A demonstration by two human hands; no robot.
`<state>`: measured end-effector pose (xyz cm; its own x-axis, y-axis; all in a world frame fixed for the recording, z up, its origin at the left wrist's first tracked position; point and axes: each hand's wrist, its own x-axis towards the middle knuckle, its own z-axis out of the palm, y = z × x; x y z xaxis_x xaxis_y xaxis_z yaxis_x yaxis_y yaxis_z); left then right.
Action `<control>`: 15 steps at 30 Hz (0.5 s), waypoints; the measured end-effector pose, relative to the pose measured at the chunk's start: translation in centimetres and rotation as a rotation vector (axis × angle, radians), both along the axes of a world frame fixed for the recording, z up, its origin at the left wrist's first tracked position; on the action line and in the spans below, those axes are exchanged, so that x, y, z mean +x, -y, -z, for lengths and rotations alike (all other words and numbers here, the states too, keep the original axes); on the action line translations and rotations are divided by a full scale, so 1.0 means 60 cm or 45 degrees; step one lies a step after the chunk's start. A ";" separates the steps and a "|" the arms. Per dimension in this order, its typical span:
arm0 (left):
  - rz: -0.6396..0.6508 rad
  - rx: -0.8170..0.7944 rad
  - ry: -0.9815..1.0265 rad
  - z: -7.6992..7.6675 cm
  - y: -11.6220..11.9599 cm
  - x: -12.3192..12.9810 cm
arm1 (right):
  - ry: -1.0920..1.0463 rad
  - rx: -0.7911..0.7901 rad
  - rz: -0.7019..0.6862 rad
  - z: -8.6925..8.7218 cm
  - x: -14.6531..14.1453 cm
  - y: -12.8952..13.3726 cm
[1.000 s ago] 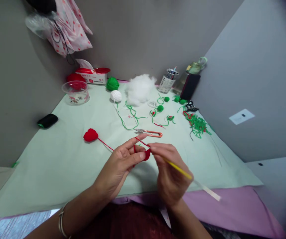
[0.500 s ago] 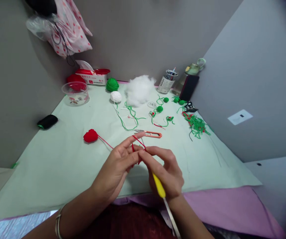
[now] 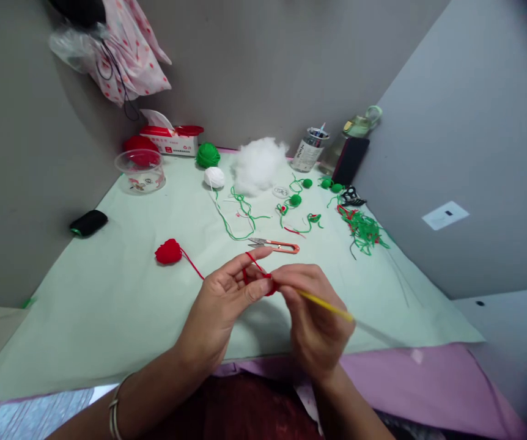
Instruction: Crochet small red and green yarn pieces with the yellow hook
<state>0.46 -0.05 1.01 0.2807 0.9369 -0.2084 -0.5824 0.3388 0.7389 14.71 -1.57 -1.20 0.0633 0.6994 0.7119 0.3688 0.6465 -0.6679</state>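
Observation:
Between thumb and fingers, my left hand (image 3: 220, 299) pinches a small piece of red crochet work (image 3: 270, 286). Red yarn (image 3: 192, 263) loops over its raised index finger and leads left to a red yarn ball (image 3: 169, 252) on the table. My right hand (image 3: 318, 318) grips a crochet hook (image 3: 325, 304) with a yellow handle, whose pale rear end is blurred to the right. The hook's tip meets the red work, hidden by fingers. Just beyond my fingertips lie orange thread snips (image 3: 282, 247).
Behind are white stuffing (image 3: 258, 165), a green yarn ball (image 3: 208, 155), a white yarn ball (image 3: 214, 177) and a clear tub (image 3: 140, 177). Green yarn scraps (image 3: 364, 229) lie at right, near a phone (image 3: 351, 160) and a pen can (image 3: 308, 151). A black case (image 3: 88, 223) sits left.
My right hand has turned and shifted slightly right. The crochet hook has swung from pointing down toward me to lying slanted across to the right. The red work shows more clearly at my fingertips.

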 end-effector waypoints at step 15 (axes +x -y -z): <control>-0.001 -0.058 -0.018 0.006 0.000 -0.003 | -0.438 -0.193 -0.117 0.004 -0.002 -0.004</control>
